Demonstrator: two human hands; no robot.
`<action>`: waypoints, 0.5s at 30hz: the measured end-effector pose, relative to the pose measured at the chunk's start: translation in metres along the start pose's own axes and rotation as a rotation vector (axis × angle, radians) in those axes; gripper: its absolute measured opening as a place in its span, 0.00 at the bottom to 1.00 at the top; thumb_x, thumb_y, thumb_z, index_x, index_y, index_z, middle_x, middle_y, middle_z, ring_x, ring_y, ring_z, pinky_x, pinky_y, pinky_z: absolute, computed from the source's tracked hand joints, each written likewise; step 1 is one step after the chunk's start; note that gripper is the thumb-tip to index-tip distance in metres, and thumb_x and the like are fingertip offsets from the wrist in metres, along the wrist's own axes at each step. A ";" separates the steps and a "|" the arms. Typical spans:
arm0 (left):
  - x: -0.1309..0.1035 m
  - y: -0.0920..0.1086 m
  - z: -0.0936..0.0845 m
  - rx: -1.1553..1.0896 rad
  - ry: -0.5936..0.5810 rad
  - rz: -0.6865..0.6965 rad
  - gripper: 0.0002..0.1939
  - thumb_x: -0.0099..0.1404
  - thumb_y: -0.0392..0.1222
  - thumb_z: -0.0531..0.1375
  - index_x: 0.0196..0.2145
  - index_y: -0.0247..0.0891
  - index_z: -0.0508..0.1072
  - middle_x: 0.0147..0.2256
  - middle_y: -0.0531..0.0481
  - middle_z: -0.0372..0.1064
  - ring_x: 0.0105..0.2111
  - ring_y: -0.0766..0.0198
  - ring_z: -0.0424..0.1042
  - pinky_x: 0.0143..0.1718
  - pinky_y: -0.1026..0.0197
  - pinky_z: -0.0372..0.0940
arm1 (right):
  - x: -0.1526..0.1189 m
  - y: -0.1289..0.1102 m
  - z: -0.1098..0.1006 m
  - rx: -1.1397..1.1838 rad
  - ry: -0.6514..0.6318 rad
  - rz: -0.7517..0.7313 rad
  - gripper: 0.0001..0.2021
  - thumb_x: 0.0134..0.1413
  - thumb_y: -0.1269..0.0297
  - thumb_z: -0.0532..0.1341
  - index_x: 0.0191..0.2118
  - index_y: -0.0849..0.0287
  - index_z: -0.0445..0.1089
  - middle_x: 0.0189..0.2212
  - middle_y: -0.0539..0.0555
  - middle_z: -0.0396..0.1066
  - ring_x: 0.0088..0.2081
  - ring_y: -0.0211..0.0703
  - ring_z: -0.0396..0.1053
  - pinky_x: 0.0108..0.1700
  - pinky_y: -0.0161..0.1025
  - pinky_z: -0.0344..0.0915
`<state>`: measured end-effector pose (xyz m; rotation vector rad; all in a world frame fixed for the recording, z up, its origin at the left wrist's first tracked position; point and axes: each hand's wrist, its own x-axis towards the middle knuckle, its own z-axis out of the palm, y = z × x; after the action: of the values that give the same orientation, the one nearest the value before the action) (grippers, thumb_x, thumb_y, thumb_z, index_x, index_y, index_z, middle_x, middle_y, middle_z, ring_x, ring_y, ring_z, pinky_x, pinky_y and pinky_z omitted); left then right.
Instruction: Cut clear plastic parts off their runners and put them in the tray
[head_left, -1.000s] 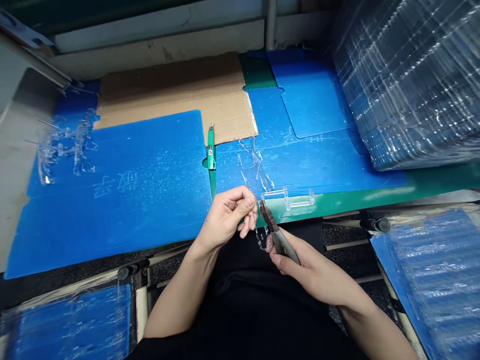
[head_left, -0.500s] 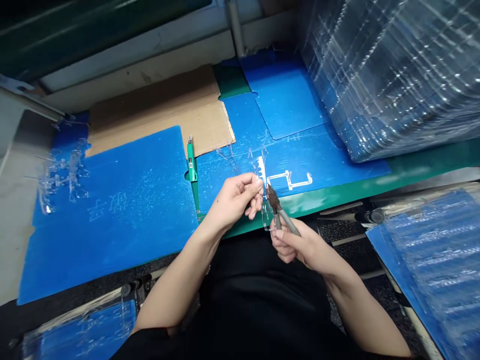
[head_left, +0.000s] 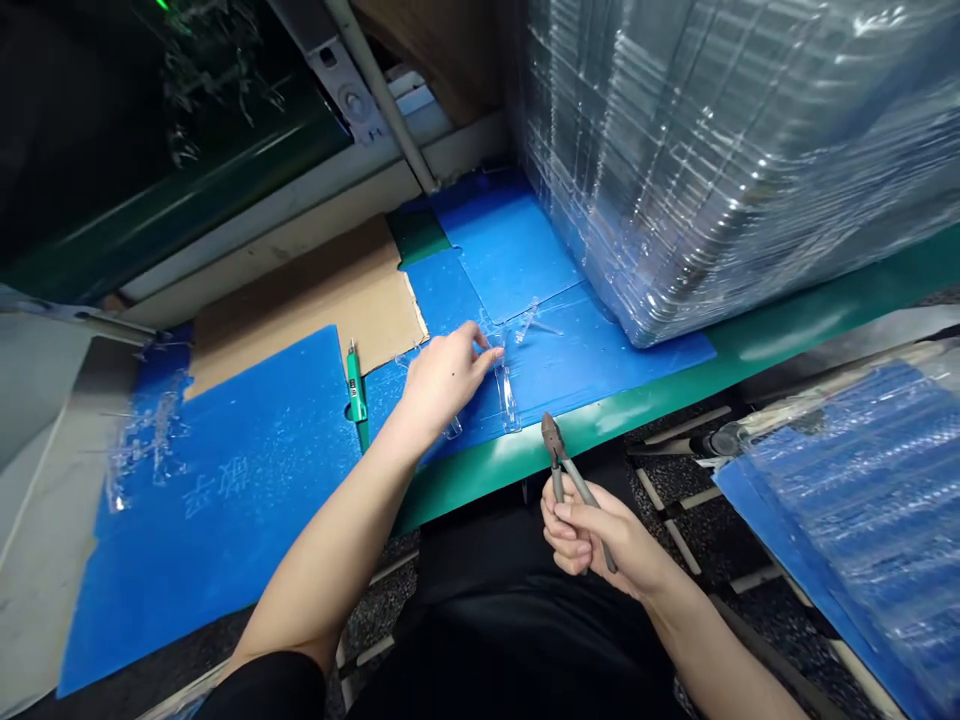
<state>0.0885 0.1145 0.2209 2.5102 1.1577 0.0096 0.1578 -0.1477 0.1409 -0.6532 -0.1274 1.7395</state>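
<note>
My right hand (head_left: 592, 530) is closed round the grey handles of a pair of pliers (head_left: 564, 465), whose dark jaws point up near the bench's front edge. Over the blue sheet my left hand (head_left: 454, 370) has its thumb and forefinger pinched at the top of a clear plastic piece (head_left: 508, 395). Another clear piece (head_left: 531, 322) lies just beyond, to the right of that hand. Part of a further clear piece (head_left: 454, 428) shows beneath my left wrist.
A green cutter (head_left: 355, 385) lies beside the cardboard (head_left: 300, 300). Clear plastic pieces (head_left: 154, 435) are heaped at the far left. A film-wrapped stack (head_left: 675, 150) stands at the back right. Blue ribbed sheets (head_left: 862, 500) lie at the lower right.
My hands have moved apart. The left reached forward onto the blue sheet, and the right drew back with the pliers, away from the clear piece. The view has shifted.
</note>
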 end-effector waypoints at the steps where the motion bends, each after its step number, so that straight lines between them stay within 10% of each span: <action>1: 0.002 0.006 -0.001 0.053 0.054 0.028 0.16 0.76 0.54 0.63 0.53 0.41 0.74 0.39 0.44 0.82 0.39 0.51 0.80 0.39 0.56 0.67 | -0.004 0.001 -0.001 -0.002 0.014 -0.013 0.12 0.65 0.60 0.70 0.39 0.57 0.66 0.27 0.44 0.56 0.24 0.30 0.45 0.27 0.34 0.43; 4: 0.017 0.034 0.005 0.184 0.055 0.054 0.26 0.76 0.58 0.62 0.62 0.38 0.71 0.46 0.37 0.82 0.46 0.45 0.80 0.45 0.52 0.70 | -0.011 0.000 -0.002 -0.022 0.042 -0.047 0.12 0.66 0.59 0.69 0.40 0.57 0.66 0.28 0.44 0.55 0.24 0.30 0.46 0.28 0.34 0.45; 9: 0.023 0.068 0.000 0.276 0.008 0.070 0.16 0.81 0.41 0.53 0.52 0.35 0.79 0.47 0.34 0.81 0.46 0.48 0.81 0.46 0.52 0.70 | -0.015 0.003 0.007 -0.124 0.073 -0.103 0.13 0.67 0.55 0.69 0.41 0.56 0.68 0.28 0.44 0.54 0.25 0.31 0.45 0.28 0.34 0.46; 12: -0.022 0.042 -0.035 0.261 0.177 0.039 0.16 0.82 0.44 0.51 0.53 0.40 0.79 0.43 0.40 0.81 0.39 0.52 0.80 0.41 0.54 0.67 | -0.015 0.002 0.007 -0.321 0.115 -0.135 0.14 0.68 0.51 0.68 0.42 0.55 0.69 0.29 0.45 0.55 0.25 0.33 0.49 0.28 0.35 0.50; 15: -0.109 -0.033 -0.095 0.278 0.437 -0.255 0.18 0.82 0.53 0.52 0.50 0.45 0.80 0.35 0.44 0.78 0.33 0.54 0.75 0.38 0.54 0.63 | -0.003 -0.013 0.005 -0.744 0.218 -0.191 0.18 0.67 0.44 0.67 0.47 0.54 0.71 0.29 0.47 0.60 0.27 0.38 0.58 0.30 0.38 0.59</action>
<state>-0.0231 0.0857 0.3138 2.6550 1.7537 0.3707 0.1674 -0.1456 0.1516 -1.3167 -0.6819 1.4004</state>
